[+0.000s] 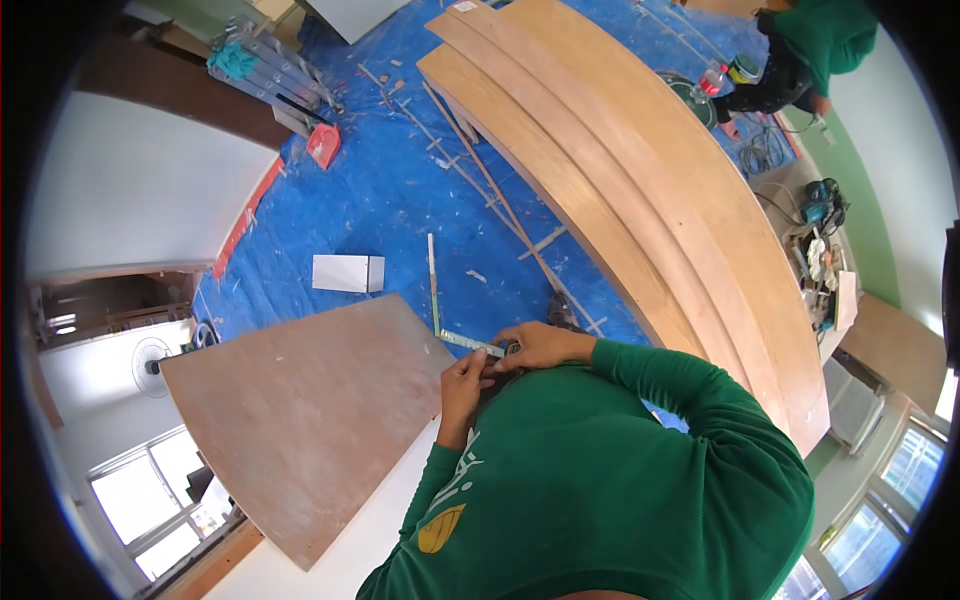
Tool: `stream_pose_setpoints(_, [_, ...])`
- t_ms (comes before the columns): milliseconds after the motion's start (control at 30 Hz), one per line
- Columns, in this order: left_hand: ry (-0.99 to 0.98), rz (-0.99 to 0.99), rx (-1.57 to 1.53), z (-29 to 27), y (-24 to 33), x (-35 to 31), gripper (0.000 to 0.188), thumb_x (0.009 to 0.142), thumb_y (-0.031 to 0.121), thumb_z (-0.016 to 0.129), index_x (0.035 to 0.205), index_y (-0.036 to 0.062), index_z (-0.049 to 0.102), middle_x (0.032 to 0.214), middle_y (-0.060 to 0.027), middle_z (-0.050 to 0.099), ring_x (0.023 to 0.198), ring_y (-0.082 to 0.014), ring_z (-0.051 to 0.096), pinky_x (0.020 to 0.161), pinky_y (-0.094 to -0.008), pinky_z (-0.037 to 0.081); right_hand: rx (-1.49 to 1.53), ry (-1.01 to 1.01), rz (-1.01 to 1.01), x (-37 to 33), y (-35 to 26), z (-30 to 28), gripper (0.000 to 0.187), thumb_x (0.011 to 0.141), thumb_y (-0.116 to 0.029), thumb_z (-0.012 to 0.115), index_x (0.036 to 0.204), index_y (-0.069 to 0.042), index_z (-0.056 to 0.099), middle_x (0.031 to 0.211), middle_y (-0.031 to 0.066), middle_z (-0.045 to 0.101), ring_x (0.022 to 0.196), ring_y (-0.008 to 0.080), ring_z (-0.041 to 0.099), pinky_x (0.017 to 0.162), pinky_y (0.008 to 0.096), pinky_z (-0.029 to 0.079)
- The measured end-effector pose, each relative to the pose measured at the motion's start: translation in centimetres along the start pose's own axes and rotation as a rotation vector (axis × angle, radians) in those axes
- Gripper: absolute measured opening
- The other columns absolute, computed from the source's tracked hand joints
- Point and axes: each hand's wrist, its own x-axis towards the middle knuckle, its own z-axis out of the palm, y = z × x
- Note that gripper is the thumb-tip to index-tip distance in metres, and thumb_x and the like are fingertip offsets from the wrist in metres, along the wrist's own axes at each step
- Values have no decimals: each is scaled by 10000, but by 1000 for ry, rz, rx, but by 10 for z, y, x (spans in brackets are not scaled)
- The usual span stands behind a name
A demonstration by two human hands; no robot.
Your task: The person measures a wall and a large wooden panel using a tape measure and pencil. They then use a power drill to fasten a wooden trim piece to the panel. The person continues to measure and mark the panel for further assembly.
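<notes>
While hands [541, 346] hold tape [466, 342], shirt [610, 480] bears white lettering [466, 462].

The measuring strip [464, 342] is whitish, the sheeting [290, 215] blue.

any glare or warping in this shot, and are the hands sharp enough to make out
Head view: lower-left windows blown out to near white, lower-right windows keeping some bluish detail; head view: black rim all round, with the fisheye bending edges toward it; head view: left hand and right hand fairly clear, but the marks on the tape too small to read.
</notes>
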Motion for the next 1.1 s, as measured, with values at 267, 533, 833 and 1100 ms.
stream_pose_setpoints(267, [-78, -76, 172, -40, 42, 99, 567, 1064, 377, 678, 1470, -5, 569, 1133, -116, 753, 930, -176, 729, 770, -307, 584, -32, 301, 235, 80, 44, -71, 770, 859, -427, 830, 1442, 1, 565, 1073, 280, 752, 979, 416, 749, 885, 479, 576])
stream_pose_setpoints(533, [-278, -39, 185, -22, 168, 249, 614, 1126, 533, 459, 1504, 53, 524, 1217, -135, 721, 1001, -206, 712, 803, -318, 575, -241, 506, 132, 91, -5, -112, 696, 822, -258, 792, 1431, -18, 556, 1145, 266, 715, 1077, 456, 697, 914, 535, 571])
stream_pose_setpoints(833, [-895, -183, 646, 101, 192, 325, 424, 1105, 407, 582, 1302, 40, 665, 1113, -82, 728, 915, -156, 711, 741, -300, 618, 431, 1084, 311, 79, -3, -107, 521, 944, -380, 750, 1293, -15, 626, 1123, 292, 729, 1000, 445, 738, 852, 481, 586])
stream_pose_setpoints(1100, [-845, -170, 676, 164, 222, 321, 336, 1094, 281, 632, 1307, 43, 737, 1058, -17, 734, 894, -98, 659, 760, -273, 566, 1104, 1404, 125, 125, 45, -143, 409, 1129, -376, 496, 1270, 2, 559, 965, 113, 694, 861, 176, 677, 729, 335, 557])
